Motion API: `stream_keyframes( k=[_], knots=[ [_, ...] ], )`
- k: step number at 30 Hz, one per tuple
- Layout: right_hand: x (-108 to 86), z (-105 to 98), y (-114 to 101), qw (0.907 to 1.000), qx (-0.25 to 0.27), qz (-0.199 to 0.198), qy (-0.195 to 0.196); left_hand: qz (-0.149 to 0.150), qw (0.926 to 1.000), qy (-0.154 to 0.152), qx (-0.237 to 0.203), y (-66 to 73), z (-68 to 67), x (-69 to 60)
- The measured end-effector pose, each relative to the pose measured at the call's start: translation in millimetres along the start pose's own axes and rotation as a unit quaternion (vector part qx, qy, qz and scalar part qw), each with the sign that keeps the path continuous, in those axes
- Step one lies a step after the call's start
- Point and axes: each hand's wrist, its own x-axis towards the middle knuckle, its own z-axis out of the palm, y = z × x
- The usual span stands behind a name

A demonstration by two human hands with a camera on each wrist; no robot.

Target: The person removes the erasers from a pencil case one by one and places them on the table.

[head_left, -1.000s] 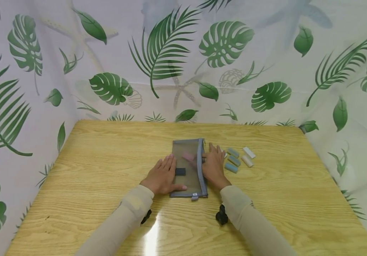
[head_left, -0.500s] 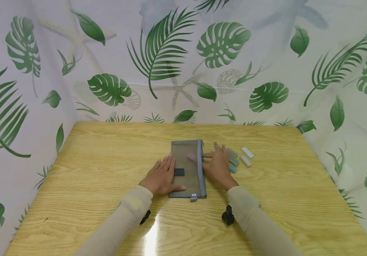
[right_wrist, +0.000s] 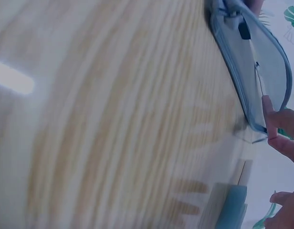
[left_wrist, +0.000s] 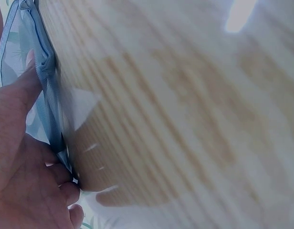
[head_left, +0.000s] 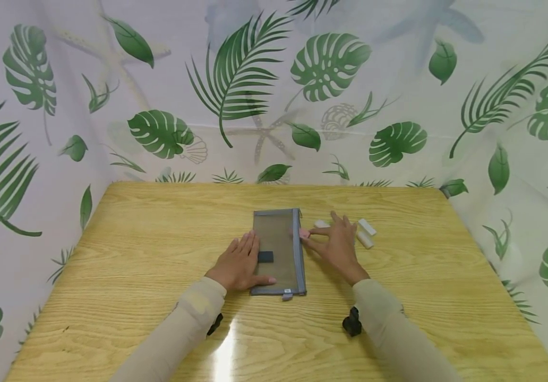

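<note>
A grey mesh zip pouch (head_left: 279, 228) lies flat on the wooden table, its zipped edge to the right. My left hand (head_left: 238, 262) rests on its left edge, fingers straight and thumb over the lower part. At the zipped edge my right hand (head_left: 338, 246) pinches a pink eraser (head_left: 305, 233) between thumb and index finger. Part of the eraser is still behind the mesh. In the right wrist view the pouch's mouth gapes and the pink eraser (right_wrist: 269, 117) sticks out of it. A dark rectangle (head_left: 265, 257) shows at the pouch's left side.
Two pale blocks (head_left: 367, 227) lie right of my right hand, and a white block (head_left: 322, 223) lies just beyond its fingers. Blue blocks (right_wrist: 233, 205) are mostly hidden under that hand in the head view. A leaf-printed cloth (head_left: 236, 79) hangs behind the table.
My right hand has moved to the right, drawing the pink eraser from inside the pouch to its zipped edge. The hand now covers the blue blocks. My left hand stays on the pouch.
</note>
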Motion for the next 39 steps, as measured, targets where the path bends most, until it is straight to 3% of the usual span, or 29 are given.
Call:
stream_keyframes(
  k=[11, 39],
  knots=[
    [-5.7, -10.2, 11.4, 0.9995, 0.025, -0.001, 0.017, 0.002, 1.0, 0.003, 0.0, -2.2, 2.4, -0.1],
    [-13.1, -9.0, 34.5, 0.9994, 0.008, 0.022, 0.026, 0.01, 0.9999, 0.007, 0.0, -1.7, -0.4, -0.7]
  ],
)
